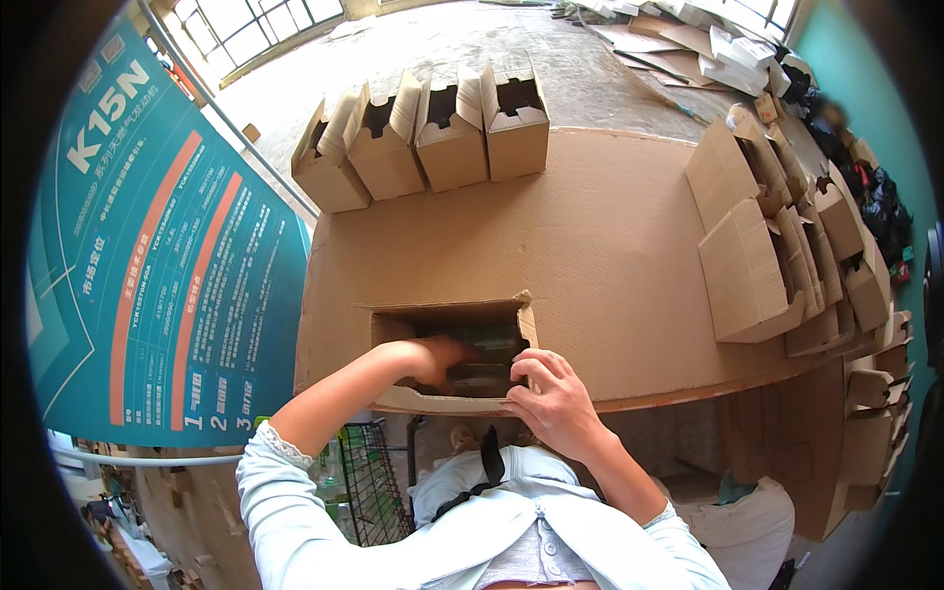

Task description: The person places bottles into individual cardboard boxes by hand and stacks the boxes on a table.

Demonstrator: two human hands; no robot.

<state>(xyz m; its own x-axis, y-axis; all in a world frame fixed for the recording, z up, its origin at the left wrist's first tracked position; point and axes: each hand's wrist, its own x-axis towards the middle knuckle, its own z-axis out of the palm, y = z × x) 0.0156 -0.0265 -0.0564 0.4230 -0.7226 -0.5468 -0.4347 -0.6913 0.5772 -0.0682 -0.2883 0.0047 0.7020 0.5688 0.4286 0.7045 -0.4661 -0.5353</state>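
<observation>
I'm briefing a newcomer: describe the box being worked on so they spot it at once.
Find the brown tabletop, right of the teal banner. At the tabletop's near edge sits an open box. Unlike the far row of boxes and the group on the right, it has the left hand inside and the right hand at its right side.

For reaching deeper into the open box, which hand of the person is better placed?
Probably the left hand: it is inside the open box, close to a clear object, though blurred. The right hand is at the box's right edge.
</observation>
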